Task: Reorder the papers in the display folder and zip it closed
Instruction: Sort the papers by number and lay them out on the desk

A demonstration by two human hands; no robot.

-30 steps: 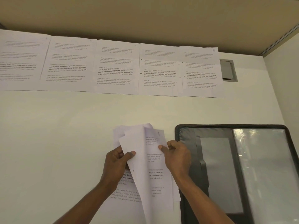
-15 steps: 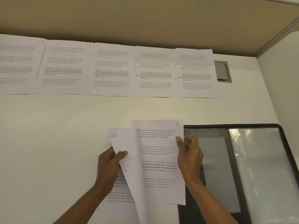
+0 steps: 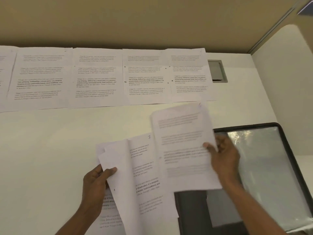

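Note:
My left hand grips a fanned stack of printed papers by its left edge, thumb on top; the exposed sheet is marked 7. A single printed sheet, blurred with motion, is pinched at its right edge by my right hand and held up to the right of the stack, partly over the folder. The black display folder lies open at the lower right, its clear plastic sleeves showing. Several printed pages lie in a row along the far side of the white table.
A grey recessed cover plate sits in the table just right of the row of pages. A tan wall rises behind the table, and a white partition stands at the right.
My right hand has pulled one sheet off the stack and carried it up and to the right, over the folder's corner. The sheet marked 7 is now exposed. My left hand stays on the stack.

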